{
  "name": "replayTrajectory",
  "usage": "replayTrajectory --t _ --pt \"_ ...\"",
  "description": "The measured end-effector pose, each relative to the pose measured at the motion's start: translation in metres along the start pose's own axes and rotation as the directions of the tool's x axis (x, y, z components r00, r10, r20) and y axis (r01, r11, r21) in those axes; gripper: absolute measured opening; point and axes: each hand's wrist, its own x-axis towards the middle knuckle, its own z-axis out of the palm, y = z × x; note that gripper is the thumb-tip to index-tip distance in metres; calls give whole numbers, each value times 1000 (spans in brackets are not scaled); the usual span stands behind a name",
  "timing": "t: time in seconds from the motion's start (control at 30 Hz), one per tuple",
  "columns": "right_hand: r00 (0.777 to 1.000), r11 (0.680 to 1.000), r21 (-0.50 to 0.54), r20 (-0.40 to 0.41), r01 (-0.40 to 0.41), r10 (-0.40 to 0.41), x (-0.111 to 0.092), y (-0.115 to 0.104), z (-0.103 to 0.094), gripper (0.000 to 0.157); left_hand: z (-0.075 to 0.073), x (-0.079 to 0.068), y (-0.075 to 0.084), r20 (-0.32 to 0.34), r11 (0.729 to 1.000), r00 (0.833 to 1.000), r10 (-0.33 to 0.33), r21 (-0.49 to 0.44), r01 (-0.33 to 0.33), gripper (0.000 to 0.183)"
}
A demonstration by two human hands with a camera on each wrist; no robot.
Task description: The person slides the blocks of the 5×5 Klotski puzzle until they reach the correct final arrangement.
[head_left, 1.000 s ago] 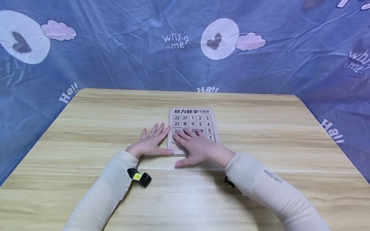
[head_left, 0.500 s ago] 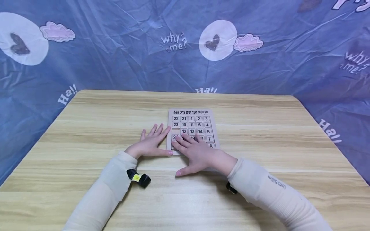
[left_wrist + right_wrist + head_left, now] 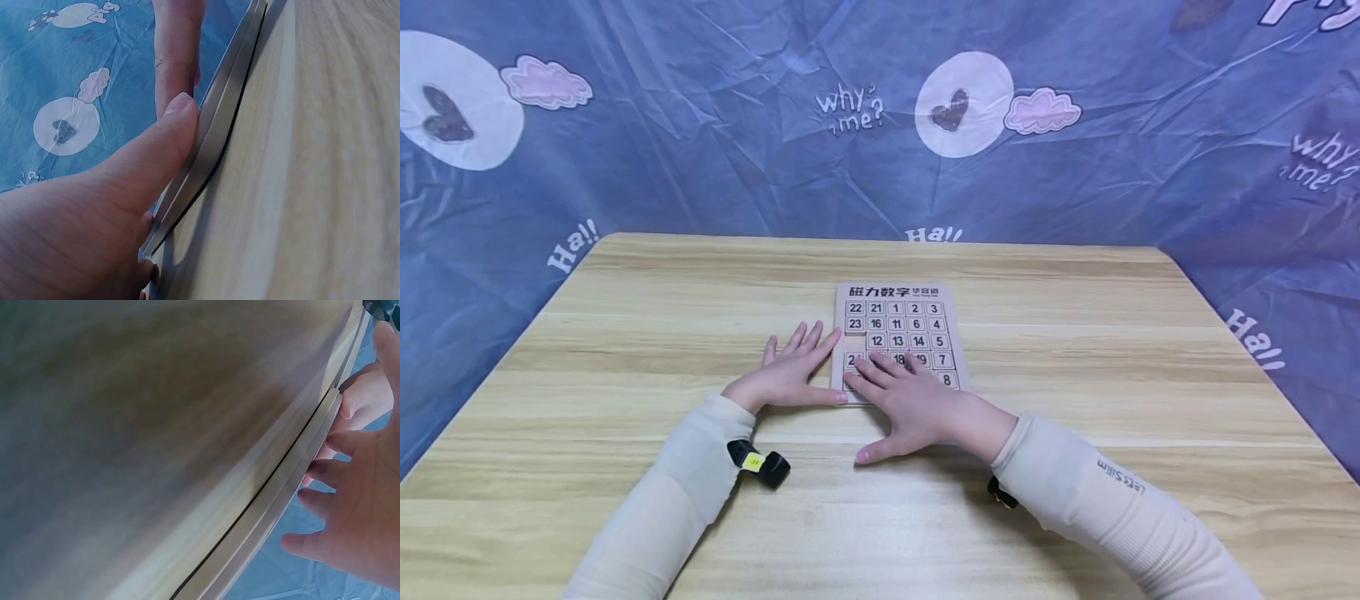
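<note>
A number sliding puzzle (image 3: 951,325) with square numbered tiles lies flat on the table. In the head view, a bare gap (image 3: 855,344) shows at the left of its third row. My left hand (image 3: 782,379) is spread beside the board; its thumb rests on the lower left rim and a finger reaches the left edge. My right hand (image 3: 917,404) extends straight fingers over the lower tiles, hiding some of them, its thumb held out toward me. From the right wrist, the fingers of the right hand (image 3: 369,500) reach over the board's edge; exact contact with the tiles is unclear.
The wood-grain table (image 3: 662,292) has rounded far corners. Behind it hangs a blue printed cloth (image 3: 737,167). A black wrist device (image 3: 760,464) is strapped over the left sleeve, and another (image 3: 1002,492) shows under the right sleeve.
The gap in the left column went from the bottom row to the third row, as the tiles there slid toward me. My right hand moved slightly nearer; the left stayed in place.
</note>
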Motion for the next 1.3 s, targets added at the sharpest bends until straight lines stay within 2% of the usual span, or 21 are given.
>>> replayTrajectory --t 0.37,0.8,1.3 --pt "1000 999 40 9 -4 3 -4 -1 -1 96 0 0 0 9 1000 1000 1 -4 -1 96" --pt "997 994 81 -2 72 -72 -31 -8 2 96 1 2 -2 -11 1000 1000 5 3 -5 99" --pt "997 997 17 -18 78 -78 -28 -16 2 95 0 0 0 -18 1000 1000 6 -1 -6 97"
